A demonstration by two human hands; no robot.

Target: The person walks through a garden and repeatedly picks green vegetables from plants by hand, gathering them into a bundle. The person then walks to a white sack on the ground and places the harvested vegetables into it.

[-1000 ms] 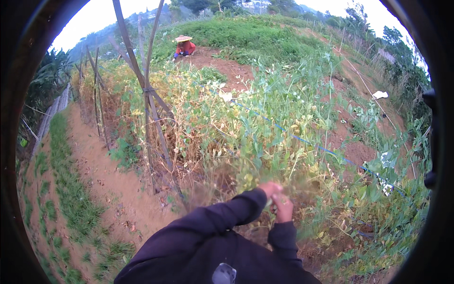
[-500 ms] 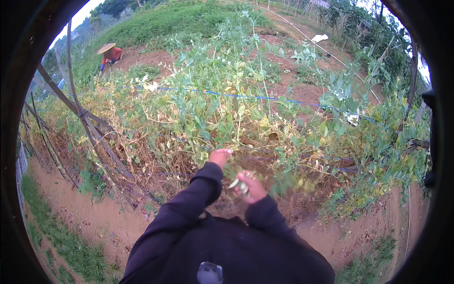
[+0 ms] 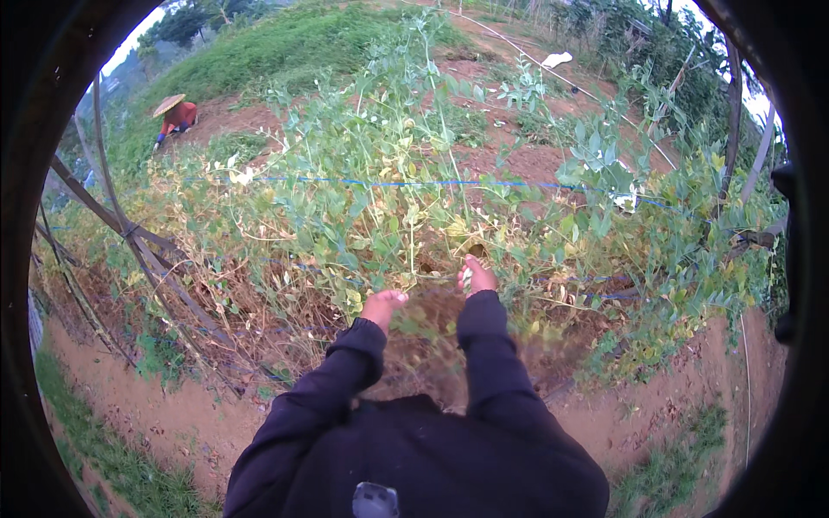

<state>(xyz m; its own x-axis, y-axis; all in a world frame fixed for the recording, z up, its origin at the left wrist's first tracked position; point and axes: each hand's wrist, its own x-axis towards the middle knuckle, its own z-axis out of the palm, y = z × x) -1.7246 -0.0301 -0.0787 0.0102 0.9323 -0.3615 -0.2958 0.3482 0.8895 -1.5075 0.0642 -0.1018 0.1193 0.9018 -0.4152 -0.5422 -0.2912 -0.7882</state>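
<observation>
Lying within right grip [image 3: 482, 281], pale pods [image 3: 467, 277]

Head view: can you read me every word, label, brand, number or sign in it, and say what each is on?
No readable text anywhere in this view.
Grey patch over the dark clothing: too blurred to tell whether it is marked.
White piece among the plants at right: too small to tell.
Distant white object: no lettering visible.

Right fingers [image 3: 472, 261] hold pods [image 3: 467, 278] before vines [image 3: 345, 226].
</observation>
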